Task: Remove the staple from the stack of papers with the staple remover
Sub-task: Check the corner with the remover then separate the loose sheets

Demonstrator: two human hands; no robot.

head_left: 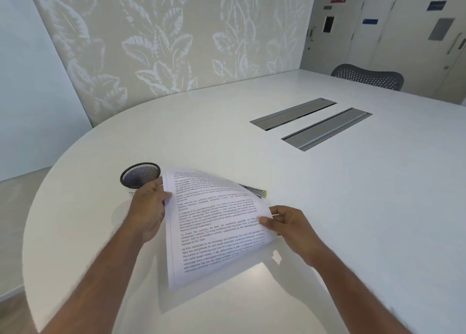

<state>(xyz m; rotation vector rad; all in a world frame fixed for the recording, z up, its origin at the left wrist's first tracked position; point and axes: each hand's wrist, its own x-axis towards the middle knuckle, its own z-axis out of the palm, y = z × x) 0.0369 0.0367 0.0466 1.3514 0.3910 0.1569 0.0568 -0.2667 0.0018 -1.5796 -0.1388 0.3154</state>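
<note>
Left hand (148, 207) and right hand (287, 222) hold the papers (216, 222) aloft.
Left grips their left edge, right pinches their right edge. Behind them lies a half-hidden dark tool (254, 190), perhaps the remover; staple unseen. Bowed sheets may crease or slip.

The stack of papers (216, 222) is white sheets printed with blocks of black text, held up and bowed, its far end arching over; the left hand (148, 212) grips its left edge; the right hand (287, 224) pinches its right edge; just behind it lies a slim dark tool (254, 190) with a yellow-green tip, partly hidden
</note>
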